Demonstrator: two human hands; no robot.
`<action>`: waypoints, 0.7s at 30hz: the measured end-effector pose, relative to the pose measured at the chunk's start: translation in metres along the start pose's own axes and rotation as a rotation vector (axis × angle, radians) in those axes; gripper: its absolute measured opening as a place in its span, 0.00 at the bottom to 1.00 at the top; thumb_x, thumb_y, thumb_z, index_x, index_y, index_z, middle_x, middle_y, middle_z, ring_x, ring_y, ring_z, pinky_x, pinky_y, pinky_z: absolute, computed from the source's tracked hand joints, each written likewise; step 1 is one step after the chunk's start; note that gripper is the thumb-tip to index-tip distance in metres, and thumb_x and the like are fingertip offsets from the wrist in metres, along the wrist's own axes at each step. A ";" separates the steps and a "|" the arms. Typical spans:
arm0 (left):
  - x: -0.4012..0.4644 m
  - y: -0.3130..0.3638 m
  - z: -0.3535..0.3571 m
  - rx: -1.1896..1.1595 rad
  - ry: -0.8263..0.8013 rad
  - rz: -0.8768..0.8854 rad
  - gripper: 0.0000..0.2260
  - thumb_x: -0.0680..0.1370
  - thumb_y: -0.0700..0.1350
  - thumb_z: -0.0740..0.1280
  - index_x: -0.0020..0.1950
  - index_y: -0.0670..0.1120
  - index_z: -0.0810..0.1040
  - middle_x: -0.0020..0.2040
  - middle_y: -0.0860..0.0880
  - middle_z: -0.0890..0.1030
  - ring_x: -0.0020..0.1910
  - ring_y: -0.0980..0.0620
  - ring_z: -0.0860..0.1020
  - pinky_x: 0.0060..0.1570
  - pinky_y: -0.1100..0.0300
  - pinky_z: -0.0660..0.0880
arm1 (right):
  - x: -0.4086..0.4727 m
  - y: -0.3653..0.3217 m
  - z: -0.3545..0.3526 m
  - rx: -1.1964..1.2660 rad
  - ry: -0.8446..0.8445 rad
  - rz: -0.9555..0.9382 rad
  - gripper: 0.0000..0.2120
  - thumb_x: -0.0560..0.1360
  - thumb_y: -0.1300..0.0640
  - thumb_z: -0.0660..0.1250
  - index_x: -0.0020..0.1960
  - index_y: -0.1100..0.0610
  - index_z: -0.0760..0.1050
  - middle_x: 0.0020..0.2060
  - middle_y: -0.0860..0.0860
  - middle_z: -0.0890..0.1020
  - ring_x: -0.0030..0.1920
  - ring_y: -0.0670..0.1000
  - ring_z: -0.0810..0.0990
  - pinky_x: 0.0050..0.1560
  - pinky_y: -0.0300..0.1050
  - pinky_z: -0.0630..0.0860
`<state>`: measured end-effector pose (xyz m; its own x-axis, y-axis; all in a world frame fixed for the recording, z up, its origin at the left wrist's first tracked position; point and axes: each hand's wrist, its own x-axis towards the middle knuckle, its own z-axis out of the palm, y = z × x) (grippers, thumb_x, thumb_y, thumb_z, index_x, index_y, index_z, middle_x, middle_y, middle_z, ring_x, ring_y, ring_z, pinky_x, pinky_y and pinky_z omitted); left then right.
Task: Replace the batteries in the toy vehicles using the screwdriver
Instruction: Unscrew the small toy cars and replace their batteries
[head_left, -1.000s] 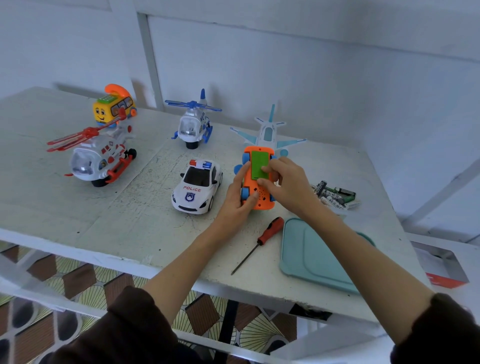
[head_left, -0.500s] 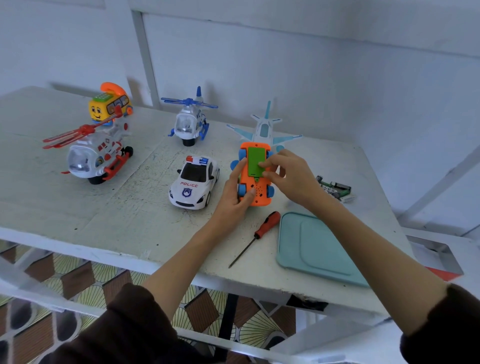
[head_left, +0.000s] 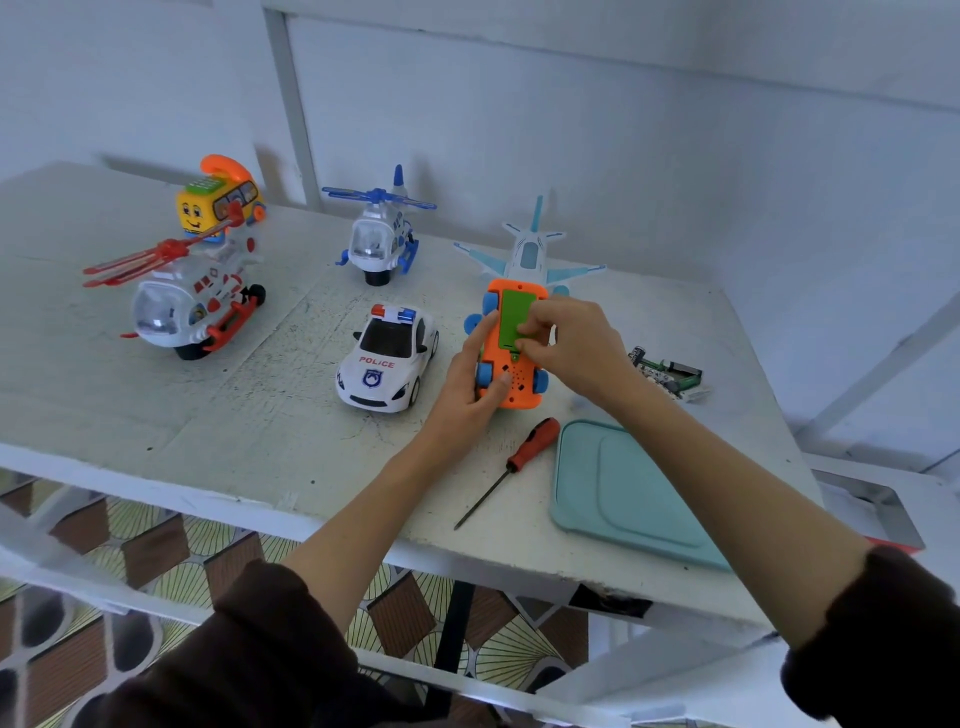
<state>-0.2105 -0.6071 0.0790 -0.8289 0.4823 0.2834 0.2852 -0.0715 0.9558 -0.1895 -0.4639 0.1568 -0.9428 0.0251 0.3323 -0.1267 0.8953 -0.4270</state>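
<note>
1. Hardly anything moves since the earlier pictures: both hands stay on the orange toy car (head_left: 511, 353), which lies upside down on the table (head_left: 156, 415), near the middle and a bit toward 3 o'clock.
2. The left hand (head_left: 470, 387) curls round the car's left side and holds it steady. The right hand (head_left: 569, 345) pinches the near end of the green battery cover (head_left: 515, 317) with bent fingertips.
3. My guess is that the cover is being fitted or pulled loose (I cannot tell which, and I cannot see whether batteries are inside).
4. The screwdriver (head_left: 511, 467) lies untouched at 6 o'clock from the car, just beside a teal tray (head_left: 623, 499).
5. Loose batteries (head_left: 667, 371) sit at 3 o'clock, past the right wrist.
6. The police car (head_left: 387, 358), the blue helicopter (head_left: 376, 236), the red helicopter (head_left: 192, 299), the yellow bus (head_left: 218, 205) and the toy plane (head_left: 530, 252) all stand upright, so they probably still wait their turn. Most of the job looks left to do.
7. The table is white, scuffed and speckled, and it stands against a pale wall. Patterned floor tiles (head_left: 156, 551) show below its near edge.
</note>
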 end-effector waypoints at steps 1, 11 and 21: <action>0.000 0.000 0.000 0.005 -0.001 0.001 0.25 0.78 0.46 0.61 0.72 0.61 0.56 0.66 0.53 0.67 0.64 0.52 0.72 0.59 0.61 0.74 | 0.000 0.000 0.000 0.003 0.000 -0.001 0.03 0.72 0.59 0.68 0.42 0.58 0.76 0.40 0.49 0.76 0.41 0.48 0.73 0.40 0.42 0.69; 0.003 0.000 -0.001 -0.009 0.038 0.053 0.24 0.80 0.37 0.61 0.69 0.57 0.57 0.68 0.43 0.69 0.63 0.48 0.74 0.53 0.65 0.76 | -0.025 0.010 -0.014 0.123 -0.060 -0.222 0.04 0.68 0.67 0.72 0.42 0.62 0.82 0.36 0.47 0.77 0.33 0.41 0.72 0.38 0.26 0.68; 0.000 0.000 0.000 0.020 0.051 0.049 0.25 0.77 0.44 0.62 0.69 0.58 0.56 0.69 0.45 0.68 0.65 0.48 0.73 0.62 0.57 0.73 | -0.060 0.015 0.014 -0.237 -0.432 -0.457 0.15 0.61 0.62 0.77 0.47 0.53 0.83 0.40 0.48 0.83 0.49 0.59 0.76 0.44 0.52 0.76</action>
<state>-0.2101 -0.6068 0.0792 -0.8371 0.4335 0.3338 0.3352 -0.0757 0.9391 -0.1385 -0.4584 0.1191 -0.8551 -0.5161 0.0483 -0.5182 0.8481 -0.1109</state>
